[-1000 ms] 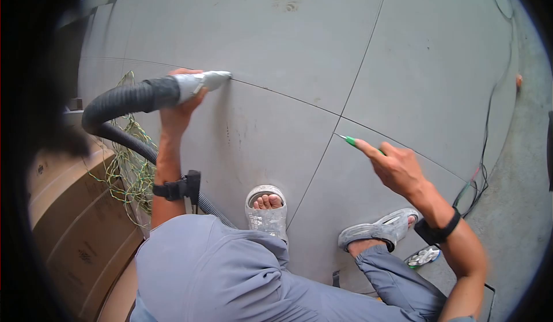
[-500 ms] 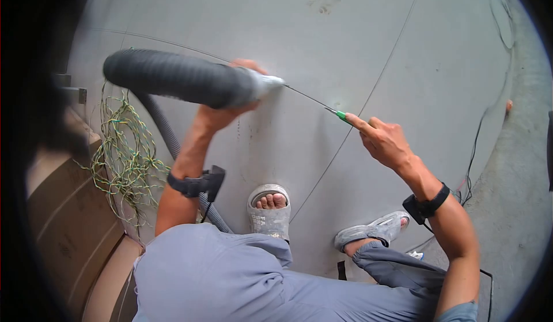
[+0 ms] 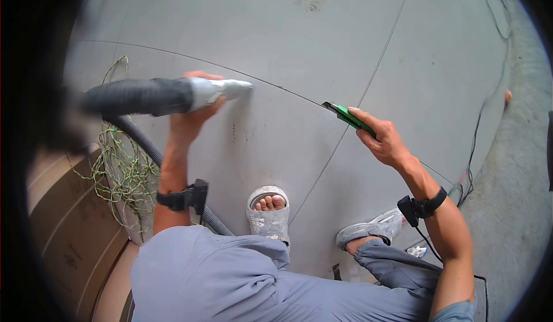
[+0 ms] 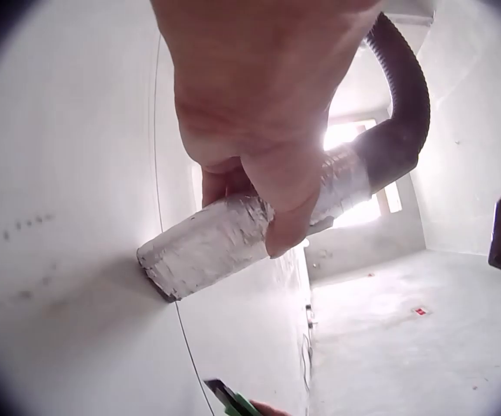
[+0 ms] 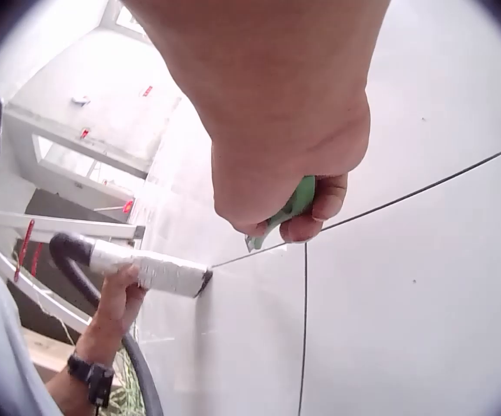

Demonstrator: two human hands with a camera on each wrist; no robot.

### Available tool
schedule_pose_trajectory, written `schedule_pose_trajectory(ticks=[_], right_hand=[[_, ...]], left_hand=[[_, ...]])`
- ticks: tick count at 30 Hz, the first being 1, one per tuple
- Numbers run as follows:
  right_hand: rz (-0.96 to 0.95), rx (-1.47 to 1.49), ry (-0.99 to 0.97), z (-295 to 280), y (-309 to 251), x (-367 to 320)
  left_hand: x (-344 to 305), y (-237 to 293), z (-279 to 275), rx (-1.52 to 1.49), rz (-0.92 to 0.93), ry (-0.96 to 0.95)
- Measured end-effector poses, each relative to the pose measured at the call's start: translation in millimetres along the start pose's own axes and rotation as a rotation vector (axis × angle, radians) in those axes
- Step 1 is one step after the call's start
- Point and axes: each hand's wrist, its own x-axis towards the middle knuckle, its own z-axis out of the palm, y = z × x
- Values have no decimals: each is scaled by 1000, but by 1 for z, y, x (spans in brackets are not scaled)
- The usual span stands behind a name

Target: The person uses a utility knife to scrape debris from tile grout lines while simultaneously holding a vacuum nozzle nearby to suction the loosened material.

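Note:
In the head view my left hand grips a silver-wrapped vacuum nozzle on a black ribbed hose. The nozzle's mouth lies close to the thin dark joint between large grey floor tiles. Thumb and fingers wrap the tube, as the left wrist view shows on the taped nozzle. My right hand holds a green utility knife, its blade at the joint, left of where two joints cross. From the right wrist, the knife is partly hidden by the hand.
Tangled yellow-green wires lie at the left, beside brown cardboard boxes. A grey hose runs back past the left arm. Sandalled feet stand on the tiles. Dark cables trail along the right edge.
The nozzle swung right along the joint, then back left. My right hand moved the knife from below the joint crossing to the joint left of it, and the knife's side now shows.

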Motion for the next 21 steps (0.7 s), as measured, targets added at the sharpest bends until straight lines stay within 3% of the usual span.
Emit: schedule_pose_trajectory(ticks=[2,3,5,9,11,12,14,15,17,18,19,21], right_hand=[[-226,-156,105,2,0,4],[-231,-156,100,3,-5,8],[-178,-543,-9,6,-24,19],[-218,-535,45,30,-34,55],[-306,-259,88,27,-23,64],[-311,-263,88,18,-31,63],[-191,-720,-21,3,-53,56],[-194,-722,-26,-1,-48,53],[-263,-363,128,-15,-32,47],[-30,-110,-8,-19,-30,46],[-29,-113,-8,-20,-32,45],[358,352,-202,-16,-42,50]], left_hand=[[-2,16,-33,58,-117,56],[-2,24,-42,-29,-212,129],[-1,23,-50,-108,-165,202],[-3,28,-33,-194,-120,137],[-6,27,-23,-279,-125,84],[-6,29,-22,-264,-114,60],[-5,30,-22,-274,-102,85],[-7,30,-21,-289,-93,114],[-9,25,-26,-295,-112,133],[-10,25,-26,-298,-130,138],[-11,26,-25,-301,-129,140],[-9,28,-23,-277,-119,113]])
